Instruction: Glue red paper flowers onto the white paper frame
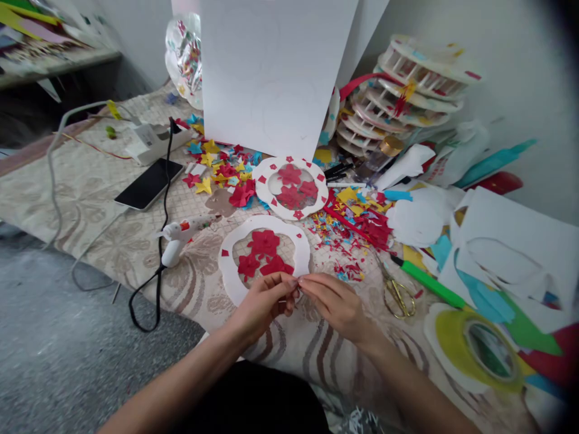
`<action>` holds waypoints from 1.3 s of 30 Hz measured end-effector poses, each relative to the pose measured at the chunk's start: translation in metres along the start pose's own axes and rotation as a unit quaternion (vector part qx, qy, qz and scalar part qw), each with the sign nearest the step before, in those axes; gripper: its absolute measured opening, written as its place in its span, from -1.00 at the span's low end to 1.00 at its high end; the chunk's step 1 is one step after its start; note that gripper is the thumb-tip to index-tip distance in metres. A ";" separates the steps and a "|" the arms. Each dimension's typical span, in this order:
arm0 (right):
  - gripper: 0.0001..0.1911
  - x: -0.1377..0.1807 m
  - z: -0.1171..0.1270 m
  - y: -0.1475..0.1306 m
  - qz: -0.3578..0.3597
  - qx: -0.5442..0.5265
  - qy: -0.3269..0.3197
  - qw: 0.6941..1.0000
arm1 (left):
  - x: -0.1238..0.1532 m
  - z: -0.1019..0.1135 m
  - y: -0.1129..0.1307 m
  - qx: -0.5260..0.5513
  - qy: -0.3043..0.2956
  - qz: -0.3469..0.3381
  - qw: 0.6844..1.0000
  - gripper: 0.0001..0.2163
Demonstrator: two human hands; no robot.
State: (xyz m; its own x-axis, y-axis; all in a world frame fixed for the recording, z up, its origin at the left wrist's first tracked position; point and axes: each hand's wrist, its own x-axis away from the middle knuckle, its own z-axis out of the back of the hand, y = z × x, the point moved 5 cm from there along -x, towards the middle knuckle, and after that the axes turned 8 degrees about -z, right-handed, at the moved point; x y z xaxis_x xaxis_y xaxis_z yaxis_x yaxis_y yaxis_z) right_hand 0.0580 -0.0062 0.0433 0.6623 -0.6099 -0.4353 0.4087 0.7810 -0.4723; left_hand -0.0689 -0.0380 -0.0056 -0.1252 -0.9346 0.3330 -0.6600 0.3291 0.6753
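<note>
A white flower-shaped paper frame [302,248] with red paper flowers [263,243] stuck in its clear middle lies on the patterned cloth just beyond my hands. My left hand [265,301] and my right hand [332,301] meet at the frame's near edge, fingertips pinched together on something too small to make out. A second white frame [263,187] with red flowers and small red squares on its rim lies farther back.
A white glue gun [180,235] with a black cord and a dark phone [148,184] lie left. Gold-handled scissors [398,292], a green marker [429,283], yellow tape [456,343], paper scraps, stacked white frames [407,90] and an upright white board [271,72] crowd the right and back.
</note>
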 end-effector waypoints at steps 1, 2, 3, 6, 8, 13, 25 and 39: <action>-0.66 0.000 -0.001 0.000 -0.001 0.015 -0.009 1.000 | 0.000 0.001 0.000 -0.002 0.010 -0.007 1.000 -0.82; -0.65 0.000 -0.002 0.000 -0.002 0.026 -0.016 1.000 | 0.001 0.001 0.001 -0.006 0.021 -0.015 1.000 -0.81; -0.65 -0.001 -0.002 0.000 -0.004 0.035 -0.023 0.999 | 0.001 0.002 0.002 -0.013 0.032 -0.023 0.999 -0.81; -0.65 -0.004 -0.003 -0.003 -0.010 0.047 -0.041 0.998 | 0.003 0.001 0.004 -0.042 0.053 -0.046 0.997 -0.78; -0.66 -0.007 -0.003 -0.004 -0.015 0.054 -0.046 0.997 | 0.004 0.000 0.006 -0.063 0.059 -0.058 0.995 -0.77; -0.67 -0.007 -0.006 0.000 -0.045 0.056 -0.050 0.996 | 0.007 -0.001 0.011 -0.137 0.058 -0.094 0.984 -0.75; -0.86 -0.012 -0.004 0.020 -0.191 -0.104 0.032 0.976 | 0.013 -0.003 0.015 -0.232 -0.018 -0.106 0.967 -0.71; -0.79 0.019 -0.008 0.032 -0.163 -0.054 0.029 0.985 | 0.095 0.105 0.115 -0.517 0.426 -0.375 0.641 -0.80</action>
State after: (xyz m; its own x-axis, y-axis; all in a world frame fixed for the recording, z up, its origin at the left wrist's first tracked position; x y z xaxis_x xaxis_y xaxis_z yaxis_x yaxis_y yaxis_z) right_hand 0.0787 0.0056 0.0139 0.4681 -0.8349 -0.2894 0.5223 0.5256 -0.6715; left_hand -0.2347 -0.1032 0.0350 0.6808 -0.6140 -0.3994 0.6008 0.1562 0.7840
